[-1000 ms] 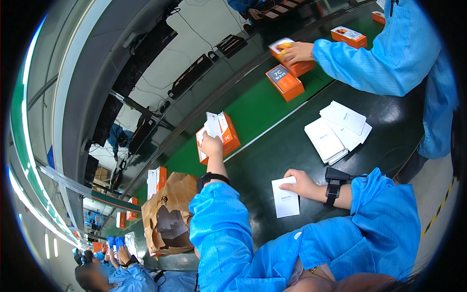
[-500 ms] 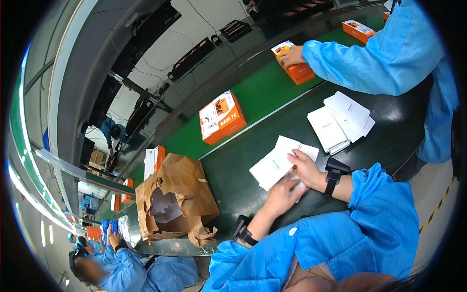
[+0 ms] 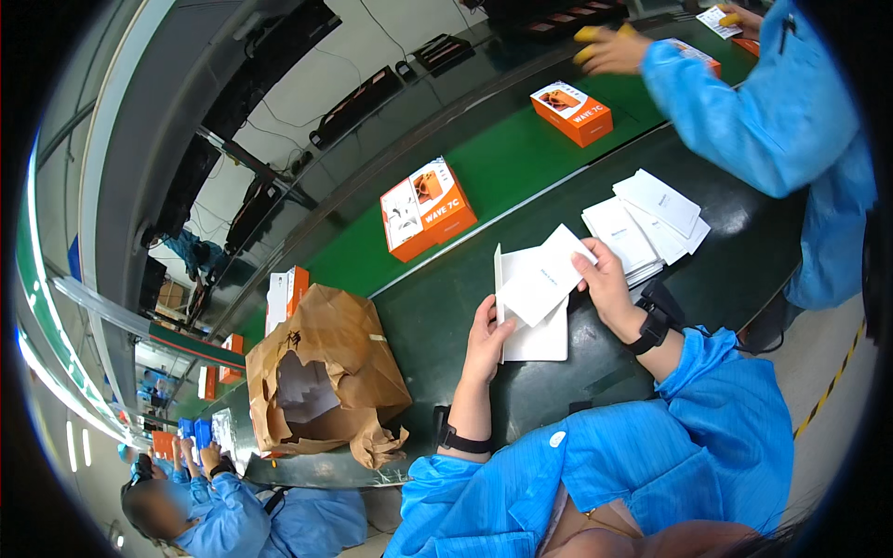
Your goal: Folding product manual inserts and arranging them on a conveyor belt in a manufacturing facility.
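Note:
My left hand (image 3: 486,344) grips the left edge of an opened white paper folder (image 3: 539,342), thumb on the inside and fingers behind its upright flap. Between thumb and fingers, my right hand (image 3: 609,286) pinches a thin white booklet (image 3: 547,279) with small print. The booklet lies tilted over the folder and covers its upper part. Beyond my right hand, a fanned stack of white booklets (image 3: 642,228) rests on the dark green table (image 3: 437,325).
A torn brown paper bag (image 3: 372,358) stands on the table at left. Orange-and-white boxes (image 3: 430,209) sit along the green conveyor belt (image 3: 502,177). A co-worker's hand (image 3: 614,48) with yellow finger covers reaches over it at far right. Another person (image 3: 251,511) works at lower left.
My hands have moved apart: the folder now stands opened in my left hand, the booklet in my right. The co-worker's hand has left an orange box, now further along the belt.

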Action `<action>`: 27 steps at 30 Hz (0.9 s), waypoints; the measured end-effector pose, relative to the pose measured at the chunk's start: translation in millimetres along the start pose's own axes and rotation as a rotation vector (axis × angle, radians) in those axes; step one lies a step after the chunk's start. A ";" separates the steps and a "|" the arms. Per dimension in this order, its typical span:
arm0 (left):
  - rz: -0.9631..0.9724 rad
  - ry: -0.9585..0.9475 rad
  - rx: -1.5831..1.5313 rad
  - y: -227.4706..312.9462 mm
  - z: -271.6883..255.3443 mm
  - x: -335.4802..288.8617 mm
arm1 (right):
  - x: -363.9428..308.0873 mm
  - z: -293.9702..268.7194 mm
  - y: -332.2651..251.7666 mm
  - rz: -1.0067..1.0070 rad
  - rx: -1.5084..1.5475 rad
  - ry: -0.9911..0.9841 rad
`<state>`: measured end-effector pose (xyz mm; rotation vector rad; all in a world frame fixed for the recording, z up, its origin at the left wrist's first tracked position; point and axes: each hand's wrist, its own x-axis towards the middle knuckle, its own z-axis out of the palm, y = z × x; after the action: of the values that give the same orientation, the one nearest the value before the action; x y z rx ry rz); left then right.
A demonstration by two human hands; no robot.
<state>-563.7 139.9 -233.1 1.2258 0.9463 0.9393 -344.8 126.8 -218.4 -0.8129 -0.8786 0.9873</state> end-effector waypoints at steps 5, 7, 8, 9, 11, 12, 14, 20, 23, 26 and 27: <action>0.027 -0.095 -0.232 0.1 9.7 -8.5 | 13.2 -9.5 -11.3 -0.408 -0.733 -0.091; 0.072 -0.076 -0.278 4.6 11.4 -11.4 | 16.9 -13.2 -17.8 -0.454 -0.879 -0.120; 0.080 -0.064 -0.242 4.5 10.6 -10.3 | 20.0 -15.5 -19.3 -0.490 -0.897 -0.106; 0.110 -0.048 -0.169 6.4 11.9 -9.5 | 22.1 -16.9 -20.7 -0.527 -0.916 -0.096; 0.167 -0.013 -0.022 11.9 15.9 -10.0 | 21.0 -18.1 -28.3 -0.491 -0.985 -0.105; 0.149 -0.053 -0.061 11.4 14.2 -10.0 | 19.6 -18.7 -30.0 -0.532 -1.032 -0.113; 0.113 -0.136 -0.139 9.7 10.1 -9.8 | 17.7 -20.3 -27.6 -0.571 -1.084 -0.130; 0.130 -0.194 -0.183 9.6 17.6 -15.9 | 13.4 -13.3 -37.9 -0.650 -1.280 -0.234; 0.103 -0.215 -0.175 16.1 30.0 -21.2 | 2.1 3.7 -39.3 -0.699 -1.339 -0.396; 0.050 -0.177 -0.245 11.8 26.8 -22.0 | -0.2 5.8 -37.9 -0.613 -1.266 -0.382; 0.043 -0.164 -0.273 12.0 26.5 -21.9 | 0.6 5.9 -40.0 -0.590 -1.227 -0.363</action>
<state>-546.8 112.0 -217.1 1.0748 0.6416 0.9519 -336.1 115.0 -180.7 -1.2709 -1.9608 -0.0419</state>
